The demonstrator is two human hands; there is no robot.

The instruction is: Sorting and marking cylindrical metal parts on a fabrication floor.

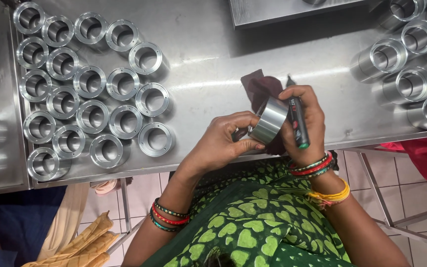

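Your left hand [223, 141] pinches the metal ring [269, 119] near the table's [213, 64] near edge, axis tilted, just left of your right hand [305, 116], closed around a marker pen [298, 121].

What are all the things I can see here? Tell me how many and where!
ring: one, silver, held in both hands
pen: one, black and green, in right hand
cloth: one, dark red, on table behind ring
left rings: about twenty, silver, standing in rows
right rings: about nine, silver, far right
table: one, steel
bangles: several, red and green, both wrists
left hand: one
right hand: one
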